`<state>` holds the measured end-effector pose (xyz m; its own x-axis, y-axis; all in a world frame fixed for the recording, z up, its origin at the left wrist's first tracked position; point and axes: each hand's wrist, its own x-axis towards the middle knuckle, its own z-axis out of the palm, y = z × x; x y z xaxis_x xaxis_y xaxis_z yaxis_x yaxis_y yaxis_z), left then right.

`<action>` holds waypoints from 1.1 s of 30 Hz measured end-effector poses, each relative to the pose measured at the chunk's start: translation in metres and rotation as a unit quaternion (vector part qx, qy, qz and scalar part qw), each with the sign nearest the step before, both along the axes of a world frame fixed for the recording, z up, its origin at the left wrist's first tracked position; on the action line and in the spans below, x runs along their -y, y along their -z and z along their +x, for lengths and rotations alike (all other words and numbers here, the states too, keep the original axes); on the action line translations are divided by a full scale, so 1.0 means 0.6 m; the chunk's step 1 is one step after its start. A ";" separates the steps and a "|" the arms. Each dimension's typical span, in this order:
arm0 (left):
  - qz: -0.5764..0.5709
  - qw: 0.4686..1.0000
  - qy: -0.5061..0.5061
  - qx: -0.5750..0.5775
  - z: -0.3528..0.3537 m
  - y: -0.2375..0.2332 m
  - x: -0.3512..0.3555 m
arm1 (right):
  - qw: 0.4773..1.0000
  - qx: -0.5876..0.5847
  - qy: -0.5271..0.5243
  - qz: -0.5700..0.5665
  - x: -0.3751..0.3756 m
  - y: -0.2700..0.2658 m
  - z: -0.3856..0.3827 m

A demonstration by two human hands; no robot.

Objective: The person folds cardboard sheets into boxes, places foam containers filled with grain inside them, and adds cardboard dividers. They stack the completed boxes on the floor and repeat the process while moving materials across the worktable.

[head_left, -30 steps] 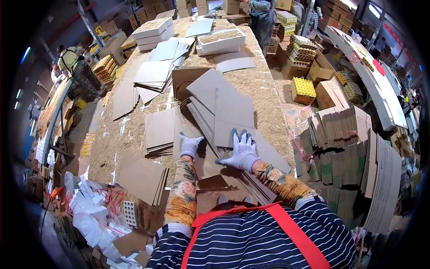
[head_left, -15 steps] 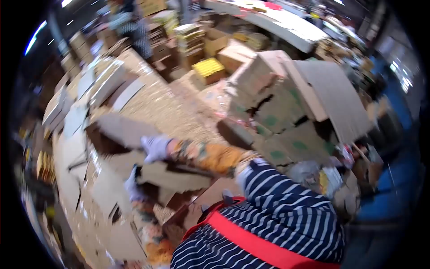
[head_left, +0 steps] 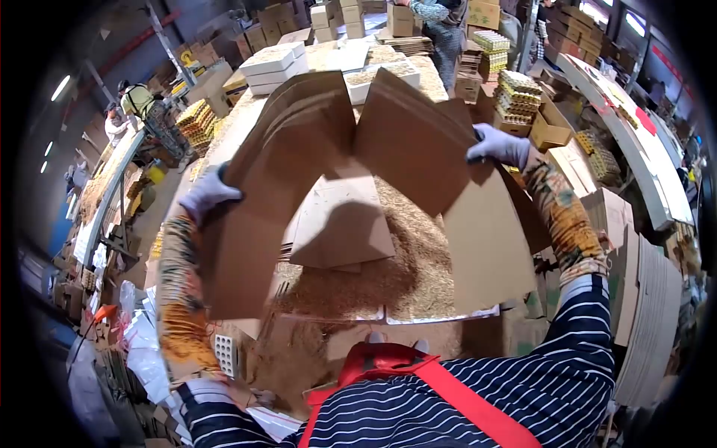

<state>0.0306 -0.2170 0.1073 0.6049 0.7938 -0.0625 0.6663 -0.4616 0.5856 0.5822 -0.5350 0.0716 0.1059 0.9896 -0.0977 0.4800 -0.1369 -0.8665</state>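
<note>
A brown cardboard box [head_left: 489, 246] is held up in front of me, its panels and flaps spread apart with a gap in the middle. My left hand [head_left: 211, 196], in a pale glove, grips the outer edge of its left side. My right hand [head_left: 500, 145], gloved alike, is closed on the upper edge of the right side. Part of the fingers on each hand is hidden by the cardboard. Through the gap I see a flat cardboard piece [head_left: 343, 231] lying on a layer of straw-coloured shavings [head_left: 418, 269].
White foam boxes [head_left: 272, 69] stand at the table's far end. Stacked egg trays [head_left: 517, 97] and an open carton [head_left: 551, 125] sit beyond my right hand. Folded cardboard [head_left: 650, 313] leans at my right. A co-worker [head_left: 441, 37] stands across the table, others further left.
My view has swung round to face along the table. My hands, earlier close together among cardboard pieces, are now wide apart and raised, with the cardboard box between them.
</note>
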 end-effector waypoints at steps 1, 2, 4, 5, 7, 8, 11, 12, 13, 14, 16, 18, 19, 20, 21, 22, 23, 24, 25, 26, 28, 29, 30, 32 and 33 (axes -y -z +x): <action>0.107 0.985 0.043 -0.126 -0.006 -0.059 0.027 | 1.000 -0.009 0.003 -0.016 -0.007 0.042 0.010; 0.079 0.982 0.054 -0.162 -0.025 -0.046 -0.008 | 0.999 0.021 0.014 -0.047 -0.008 0.064 -0.018; 0.072 0.957 0.105 -0.261 -0.034 0.012 -0.049 | 0.975 0.222 0.008 0.009 -0.039 0.174 -0.038; 0.097 0.930 0.145 -0.322 -0.018 0.050 -0.054 | 0.957 0.284 0.061 -0.025 -0.066 0.189 -0.088; 0.107 0.906 0.046 -0.407 -0.012 0.172 -0.100 | 0.925 0.356 0.067 -0.113 -0.066 0.102 -0.199; 0.087 0.935 0.063 -0.337 -0.007 0.153 -0.096 | 0.901 0.400 0.069 -0.155 -0.074 0.098 -0.212; 0.066 0.957 0.160 -0.232 -0.043 0.173 -0.137 | 0.859 0.475 0.079 -0.172 -0.091 0.183 -0.166; 0.085 0.949 0.174 -0.250 -0.043 0.159 -0.127 | 0.852 0.482 0.063 -0.197 -0.092 0.166 -0.153; 0.081 0.949 0.178 -0.247 -0.050 0.157 -0.145 | 0.860 0.478 0.081 -0.161 -0.094 0.151 -0.130; 0.096 0.950 0.181 -0.234 -0.054 0.152 -0.169 | 0.854 0.488 0.120 -0.133 -0.098 0.148 -0.093; 0.114 0.960 0.187 -0.175 -0.071 0.130 -0.227 | 0.884 0.407 0.214 -0.084 -0.101 0.103 -0.033; 0.123 0.972 0.130 -0.150 -0.104 0.118 -0.307 | 0.926 0.278 0.243 -0.077 -0.112 0.030 -0.014; 0.132 0.975 0.106 -0.147 -0.115 0.076 -0.311 | 0.930 0.282 0.236 -0.021 -0.105 0.051 0.061; 0.131 0.975 0.107 -0.142 -0.117 0.025 -0.300 | 0.916 0.281 0.281 -0.050 -0.120 0.033 0.071; 0.131 0.976 0.108 -0.138 -0.114 -0.009 -0.292 | 0.900 0.281 0.325 -0.079 -0.136 0.016 0.078; 0.167 0.969 0.101 -0.150 -0.129 -0.005 -0.315 | 0.886 0.304 0.345 -0.066 -0.164 0.010 0.085; 0.177 0.968 0.119 -0.132 -0.150 0.004 -0.339 | 0.871 0.324 0.366 -0.053 -0.186 0.011 0.089; 0.188 0.960 0.159 -0.133 -0.149 -0.017 -0.320 | 0.878 0.289 0.377 -0.058 -0.218 -0.011 0.059; 0.200 0.951 0.196 -0.132 -0.139 -0.047 -0.288 | 0.847 0.412 0.335 -0.029 -0.259 -0.009 0.075; 0.227 0.935 0.237 -0.137 -0.120 -0.062 -0.259 | 0.858 0.411 0.308 0.009 -0.313 -0.049 -0.002; 0.231 0.905 0.312 -0.176 -0.054 -0.071 -0.182 | 0.833 0.504 0.228 0.001 -0.430 -0.089 -0.094; 0.212 0.889 0.348 -0.210 -0.011 -0.072 -0.141 | 0.838 0.515 0.177 -0.011 -0.482 -0.118 -0.177; 0.210 0.862 0.362 -0.284 0.038 -0.071 -0.102 | 0.827 0.541 0.151 -0.002 -0.528 -0.130 -0.251; 0.262 0.847 0.372 -0.274 0.090 -0.041 -0.066 | 0.822 0.569 0.020 -0.019 -0.579 -0.136 -0.370; 0.315 0.855 0.366 -0.190 0.104 0.001 -0.063 | 0.820 0.572 -0.023 0.008 -0.576 -0.127 -0.420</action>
